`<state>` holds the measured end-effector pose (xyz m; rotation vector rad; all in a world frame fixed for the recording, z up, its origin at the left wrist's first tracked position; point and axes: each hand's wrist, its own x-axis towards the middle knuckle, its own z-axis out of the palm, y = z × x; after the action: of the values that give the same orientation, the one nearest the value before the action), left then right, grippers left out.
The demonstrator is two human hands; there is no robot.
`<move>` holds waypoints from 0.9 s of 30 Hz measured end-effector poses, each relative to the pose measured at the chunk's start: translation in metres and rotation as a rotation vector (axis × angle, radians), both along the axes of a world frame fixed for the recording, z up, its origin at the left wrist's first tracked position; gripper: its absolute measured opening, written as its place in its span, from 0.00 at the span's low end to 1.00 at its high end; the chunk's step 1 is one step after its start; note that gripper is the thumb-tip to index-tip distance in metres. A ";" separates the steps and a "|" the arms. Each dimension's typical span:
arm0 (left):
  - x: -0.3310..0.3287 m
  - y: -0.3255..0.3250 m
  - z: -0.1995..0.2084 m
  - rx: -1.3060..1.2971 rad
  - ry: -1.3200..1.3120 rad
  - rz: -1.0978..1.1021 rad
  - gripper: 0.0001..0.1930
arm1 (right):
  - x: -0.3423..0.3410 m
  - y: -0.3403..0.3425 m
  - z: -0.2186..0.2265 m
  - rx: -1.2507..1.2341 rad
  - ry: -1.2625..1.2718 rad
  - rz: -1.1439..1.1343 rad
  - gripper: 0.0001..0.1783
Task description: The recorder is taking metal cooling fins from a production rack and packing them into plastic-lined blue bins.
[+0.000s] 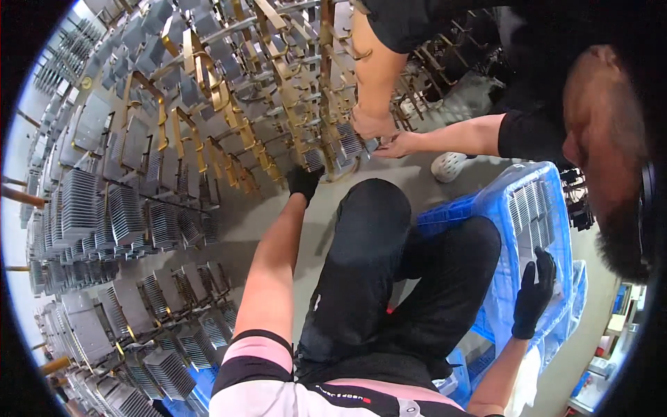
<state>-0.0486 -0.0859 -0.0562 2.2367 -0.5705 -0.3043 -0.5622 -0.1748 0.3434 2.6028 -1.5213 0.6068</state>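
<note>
- A small finned metal part (314, 159) sits among the lower ends of brass-coloured hooks (217, 90), just ahead of the person's knees.
- The left hand (304, 183), in a black glove, reaches forward to that part with its fingertips at the fins; whether it grips the part or merely touches it, I cannot tell.
- Just to the right of it, a second finned piece (349, 140) is beside a co-worker's two bare hands (373, 124), which are close together; their exact grip is hidden.
- The right hand (534, 295), also black-gloved, is open, with the thumb apart from the fingers, over a blue crate (564, 229); no part shows within its grasp.
- Clear bluish plastic lines the crate and drapes over its rim; inside lie more finned pieces (531, 208), grey and ridged, beyond the fingertips.
- The person's dark trousers (368, 229) fill the middle, knees bent, with the crate beside the right knee.
- To the left, rows of grey finned parts (80, 205) hang upright on racks, and lower down flat-faced plates (83, 323) stand in similar rows.
- The co-worker leans in from the upper right, with a dark sleeve (511, 135); a white perforated shoe (448, 167) rests on the grey floor (417, 170) near the crate.
</note>
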 end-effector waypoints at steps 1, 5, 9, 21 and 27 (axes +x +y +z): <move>0.005 -0.001 -0.002 0.004 0.006 0.004 0.31 | 0.004 0.000 -0.004 -0.005 -0.011 0.008 0.16; 0.005 -0.005 -0.013 -0.300 0.318 -0.056 0.40 | 0.016 -0.004 -0.012 0.006 -0.056 -0.017 0.15; -0.028 -0.031 -0.029 0.350 -0.164 0.361 0.48 | 0.021 -0.006 -0.017 -0.054 0.033 0.013 0.15; -0.040 0.068 -0.014 -0.357 0.446 0.094 0.33 | 0.054 0.028 -0.008 0.065 -0.223 0.092 0.18; -0.126 0.144 0.147 -0.569 0.429 0.003 0.12 | 0.070 0.062 0.010 0.187 -0.243 0.365 0.20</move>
<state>-0.1749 0.0582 0.0912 1.5631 -0.3620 -0.5296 -0.4921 -0.1125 0.3536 3.0817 -1.2101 0.8774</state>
